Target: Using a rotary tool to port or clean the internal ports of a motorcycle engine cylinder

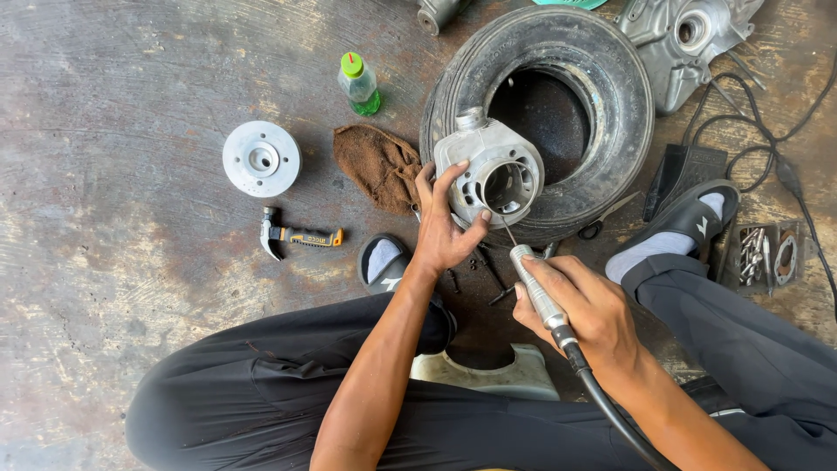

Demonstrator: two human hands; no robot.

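Left hand: the left hand (445, 234) wraps thumb and fingers around the side of a pale grey cast-metal engine cylinder with a round bore (490, 173), its grip pressed onto the casting.
Cylinder: it leans on the near rim of a worn black rubber tyre (610, 96) lying flat on the stained concrete floor (113, 262).
Right hand: the right hand (586, 312) has its grip closed around a slim silver rotary handpiece on a black flexible shaft (539, 296); the thin bit points up at the cylinder's bore.
Nearby: a brown rag (379, 166) just left of the cylinder, a small green-capped bottle (358, 83), a round silver disc (261, 159), and a small hammer with an orange and black handle (296, 235).
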